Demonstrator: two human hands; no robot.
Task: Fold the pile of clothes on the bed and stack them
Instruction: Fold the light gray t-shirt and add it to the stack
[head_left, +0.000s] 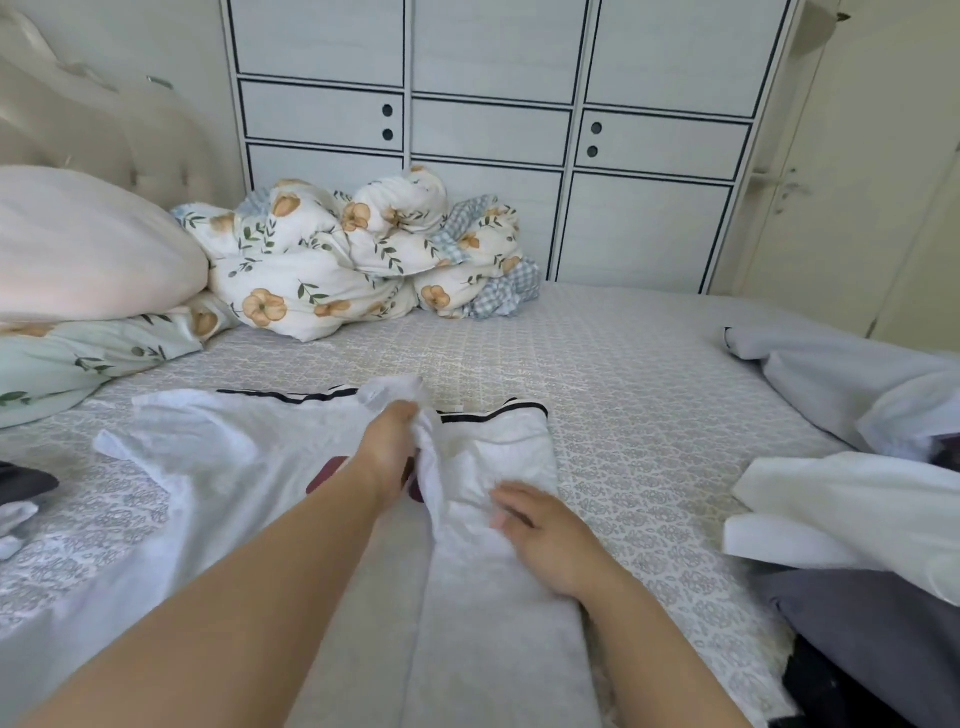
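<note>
Left hand: reached forward over the bed, fingers curled round a bunched fold of a white T-shirt near its collar; the fingertips were buried in the cloth and could not be made out. Right hand: fingers straight and spread, pressed flat on the folded-over right side of the same shirt. The shirt lay front-down or front-up, not clear which, in the middle of the patterned bedsheet, long axis running from the person toward the wardrobe, black-trimmed neckline at the far end, lower hem cut off by the bottom edge. A dark red print on it was mostly hidden by the left forearm. Unfolded clothes, white, pale grey and dark, heaped at the right edge, partly out of view. Dark and white items at the left edge, cropped. Floral duvet bundled against a white wardrobe; pink pillow beside it.
</note>
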